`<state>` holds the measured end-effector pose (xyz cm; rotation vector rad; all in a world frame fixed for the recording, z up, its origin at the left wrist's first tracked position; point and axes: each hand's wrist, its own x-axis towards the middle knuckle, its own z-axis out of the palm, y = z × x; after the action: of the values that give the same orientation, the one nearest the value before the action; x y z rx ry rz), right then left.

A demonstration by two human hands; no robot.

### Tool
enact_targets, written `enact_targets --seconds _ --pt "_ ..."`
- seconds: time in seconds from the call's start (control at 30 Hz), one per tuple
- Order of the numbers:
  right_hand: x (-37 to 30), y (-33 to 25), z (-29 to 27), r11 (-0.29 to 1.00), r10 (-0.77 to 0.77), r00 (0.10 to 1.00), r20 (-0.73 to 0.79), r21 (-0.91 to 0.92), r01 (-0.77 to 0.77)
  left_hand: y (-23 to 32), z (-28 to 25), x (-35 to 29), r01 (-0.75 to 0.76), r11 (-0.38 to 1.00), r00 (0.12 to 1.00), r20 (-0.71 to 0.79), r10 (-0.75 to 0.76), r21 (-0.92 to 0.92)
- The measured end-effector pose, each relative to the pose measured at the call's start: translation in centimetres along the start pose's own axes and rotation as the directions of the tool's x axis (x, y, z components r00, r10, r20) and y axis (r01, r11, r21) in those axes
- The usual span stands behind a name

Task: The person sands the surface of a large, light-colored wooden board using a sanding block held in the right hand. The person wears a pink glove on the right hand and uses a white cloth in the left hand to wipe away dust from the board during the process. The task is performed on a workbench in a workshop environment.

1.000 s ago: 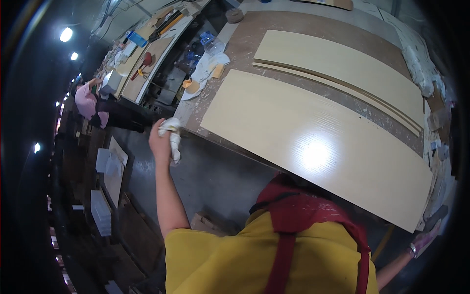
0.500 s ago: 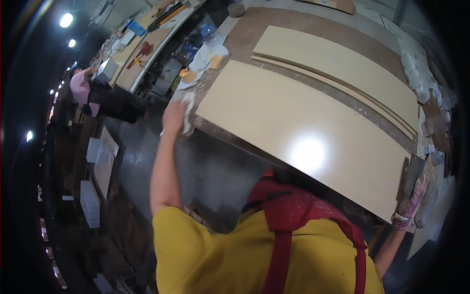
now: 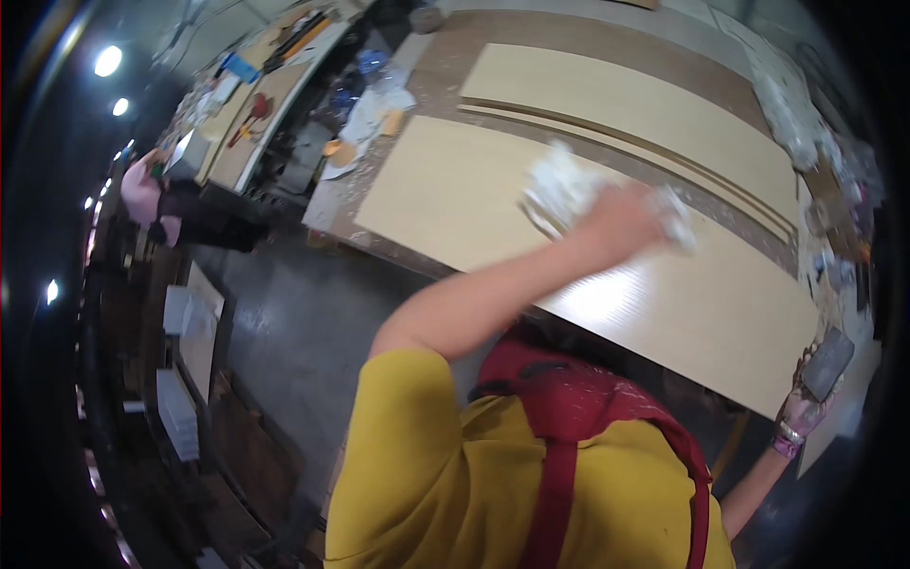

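A white cloth (image 3: 559, 190) is bunched in my left hand (image 3: 626, 223), smeared by motion over the middle of a pale, smooth board (image 3: 436, 190). Whether the cloth touches the surface I cannot tell. Glossy light reflects off the board just below my left forearm. Beyond the board's right end, my right hand (image 3: 804, 410) grips a dark grey rectangular block (image 3: 827, 363); a bracelet circles that wrist. Parallel to the front board, a narrower stack of pale boards (image 3: 626, 95) lies farther back on the brown-topped table (image 3: 379, 245).
Clear plastic wrap (image 3: 791, 104) and clutter run along the table's right side. At its left end are papers (image 3: 365, 119) and an orange-topped piece (image 3: 338, 152). A person in pink (image 3: 144, 194) stands by another bench (image 3: 237, 161). Panels (image 3: 201, 332) lean at lower left.
My left hand swept the white cloth from the board's left end to over its middle. My right hand, with the grey block, moved away from the board's right edge.
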<state>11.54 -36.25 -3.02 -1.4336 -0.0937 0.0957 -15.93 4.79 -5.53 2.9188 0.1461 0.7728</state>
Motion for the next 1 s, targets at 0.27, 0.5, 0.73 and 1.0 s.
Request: enact_targets --seconds 0.27,0.5,0.73,1.0 --pt "-2.2 2.8 -7.2 0.957 -0.036 0.998 -0.051 -0.290 0.019 7.2 -0.1 7.4 -0.027 0.960 0.980 0.182 0.080 -0.280" --pt "-8.0 -5.3 -5.5 0.610 0.075 0.965 0.251 -0.777 0.155 11.4 4.9 13.1 -0.050 0.951 0.961 0.244 0.129 -0.306" --pt "4.4 -3.0 3.1 0.519 0.110 0.961 0.252 -0.840 0.161 11.7 5.4 14.2 -0.129 0.960 0.966 0.188 0.178 -0.248" --pt "-1.2 -1.6 0.4 0.116 -0.141 0.841 0.522 -0.835 0.537 10.7 6.3 14.1 -0.119 0.956 0.971 0.170 0.169 -0.269"
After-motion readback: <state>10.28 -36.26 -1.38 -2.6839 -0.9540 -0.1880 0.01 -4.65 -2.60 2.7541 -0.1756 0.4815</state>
